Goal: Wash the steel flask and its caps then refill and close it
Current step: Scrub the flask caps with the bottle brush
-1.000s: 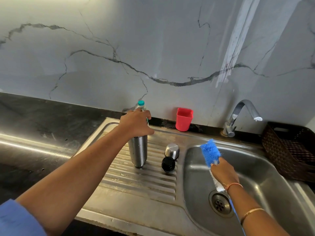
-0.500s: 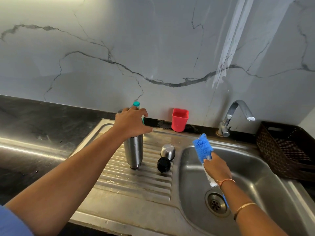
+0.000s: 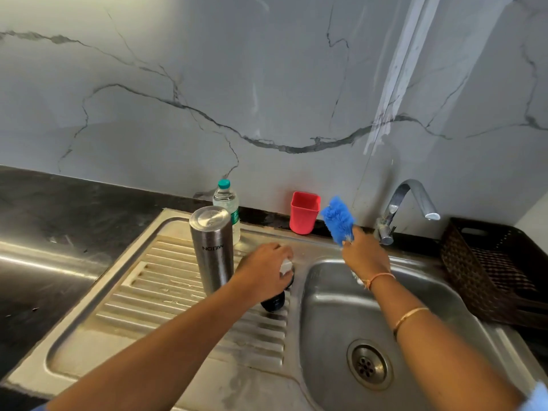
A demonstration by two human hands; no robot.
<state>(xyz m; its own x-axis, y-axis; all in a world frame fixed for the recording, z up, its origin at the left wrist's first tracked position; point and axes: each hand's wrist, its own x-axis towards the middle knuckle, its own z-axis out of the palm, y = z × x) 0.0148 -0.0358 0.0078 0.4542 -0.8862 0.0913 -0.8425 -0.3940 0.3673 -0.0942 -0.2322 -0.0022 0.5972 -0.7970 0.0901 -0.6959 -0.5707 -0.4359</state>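
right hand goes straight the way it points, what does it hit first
The blue brush in the right hand would likely reach the wall first, between the red cup and the tap; depth unclear.

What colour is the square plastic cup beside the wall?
The square plastic cup is red, clearest in the head view.

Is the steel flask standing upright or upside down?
Upside down: the steel flask has its flat base on top, and its logo reads inverted.

Forearms bare. Orange thread (image 3: 381, 277) at wrist of right hand (image 3: 366, 256), above drain (image 3: 369, 364); gold bangle (image 3: 410, 315) nearer drain. Light-blue sleeve (image 3: 536, 396) right of drain.
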